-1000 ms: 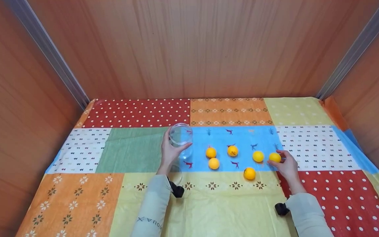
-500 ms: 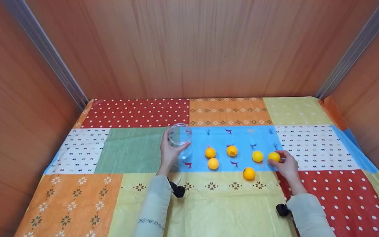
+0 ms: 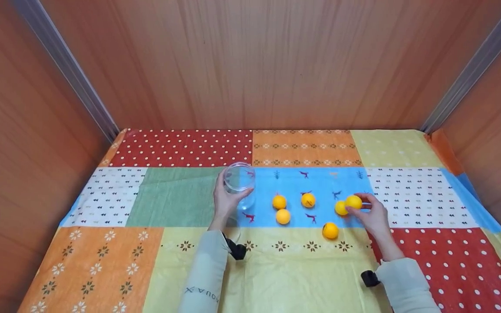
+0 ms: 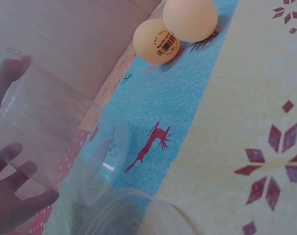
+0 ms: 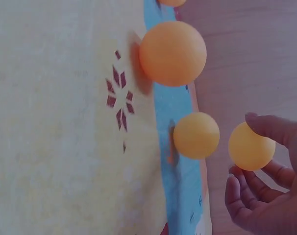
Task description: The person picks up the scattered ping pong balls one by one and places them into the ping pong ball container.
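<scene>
My left hand [image 3: 225, 200] grips a clear plastic jar [image 3: 240, 177] by its side, near the cloth's middle. In the left wrist view, the thumb and fingers [image 4: 22, 176] curl round the jar's see-through wall. With thumb and fingertips my right hand [image 3: 374, 215] pinches a yellow ping-pong ball [image 3: 354, 202], held up off the cloth in the right wrist view. Just left of it, a second yellow ping-pong ball [image 3: 341, 208] lies on the blue patch. Orange ping-pong balls lie farther left: one [image 3: 308, 200] alone, and one [image 3: 279, 202] close to a paler one [image 3: 283, 216].
Nearer to me sits another orange ball [image 3: 330, 231], at the border of the blue and yellow patches. A clear round lid-like piece [image 4: 134, 196] lies by my left wrist. The patchwork cloth [image 3: 181, 195] ends at wooden panels [image 3: 250, 65] behind and on both sides.
My right hand has raised the yellow ping-pong ball and carried it slightly left, so it overlaps the neighbouring ball in the head view. My left hand and the jar have stayed in place.
</scene>
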`<action>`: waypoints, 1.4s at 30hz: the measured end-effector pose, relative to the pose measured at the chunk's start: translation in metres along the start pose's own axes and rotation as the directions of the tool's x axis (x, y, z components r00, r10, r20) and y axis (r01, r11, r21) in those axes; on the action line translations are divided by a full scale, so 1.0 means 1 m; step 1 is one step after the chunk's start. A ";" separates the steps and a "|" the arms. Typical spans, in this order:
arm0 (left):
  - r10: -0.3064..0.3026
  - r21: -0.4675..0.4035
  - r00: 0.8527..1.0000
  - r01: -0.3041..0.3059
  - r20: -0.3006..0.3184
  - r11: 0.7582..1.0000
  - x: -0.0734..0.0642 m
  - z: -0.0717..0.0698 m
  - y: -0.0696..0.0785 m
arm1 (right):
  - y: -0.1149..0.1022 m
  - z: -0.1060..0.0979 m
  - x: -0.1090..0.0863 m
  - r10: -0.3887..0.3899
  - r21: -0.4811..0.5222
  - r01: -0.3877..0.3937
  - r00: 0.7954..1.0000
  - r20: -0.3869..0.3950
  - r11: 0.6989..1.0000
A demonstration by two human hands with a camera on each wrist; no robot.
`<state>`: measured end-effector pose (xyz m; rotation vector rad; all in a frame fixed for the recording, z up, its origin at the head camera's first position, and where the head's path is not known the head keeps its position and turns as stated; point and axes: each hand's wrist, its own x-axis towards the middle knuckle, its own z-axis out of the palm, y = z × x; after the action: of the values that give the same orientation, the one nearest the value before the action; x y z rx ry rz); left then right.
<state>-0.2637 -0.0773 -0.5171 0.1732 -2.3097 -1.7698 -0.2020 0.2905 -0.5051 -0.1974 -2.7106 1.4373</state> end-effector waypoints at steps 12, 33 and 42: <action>0.012 -0.007 1.000 -0.012 -0.004 1.000 -0.002 0.001 0.004 | -0.042 0.034 0.005 -0.121 0.113 0.118 0.993 0.016 0.987; -0.011 0.004 1.000 0.011 -0.023 1.000 -0.002 0.000 0.004 | -0.121 0.102 0.025 -0.284 0.305 0.256 0.957 0.052 0.917; 0.015 -0.008 1.000 -0.015 -0.015 1.000 -0.001 0.001 0.005 | -0.154 0.127 0.032 -0.296 0.288 0.270 0.954 0.050 0.919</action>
<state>-0.2624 -0.0742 -0.5124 0.1667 -2.2878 -1.7642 -0.2615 0.1061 -0.4489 0.2744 -2.4311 1.7429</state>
